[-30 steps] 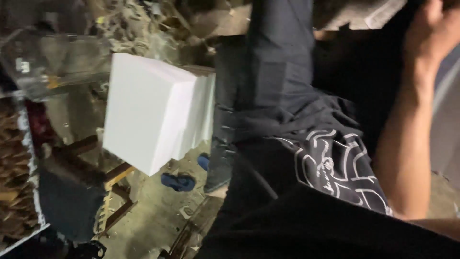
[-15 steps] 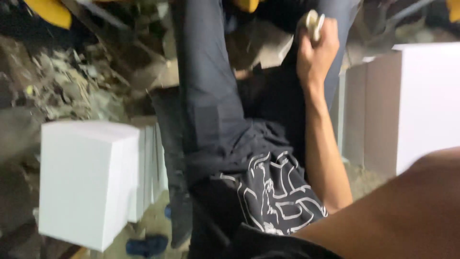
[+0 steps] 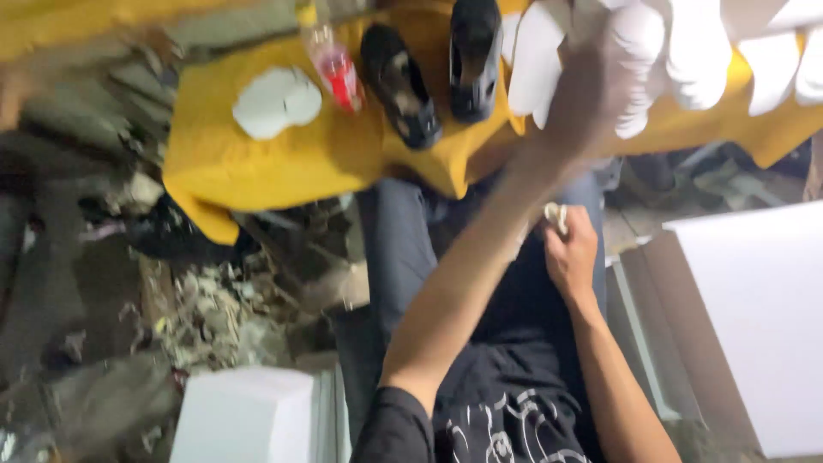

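The person's left hand [image 3: 591,94] is stretched far, up at the row of white moulded pieces [image 3: 686,51] lying on the yellow bench [image 3: 343,146]. It is motion-blurred, so whether its fingers are spread or pinching a piece can't be told; it overlaps the pieces near the bench's far right. The right hand [image 3: 570,253] sits nearer, over the lap, fingers curled tight round a small whitish wad [image 3: 555,214] that pokes out at the top of the fist.

On the bench, left to right: a flat white round piece [image 3: 276,101], a clear plastic bottle [image 3: 333,60] w/ red label lying tilted, then a pair of black shoes [image 3: 433,64] side by side, toes pointing near. The bottle is just beside the left shoe, not clearly touching.

Below the bench edge are the person's dark trousers [image 3: 394,257] & a black shirt w/ white print [image 3: 506,420]. A white box [image 3: 244,416] stands near left; a bigger white panel [image 3: 754,317] stands at right, just beside the right forearm. Grey rubble & scraps [image 3: 214,317] cover the floor at left.
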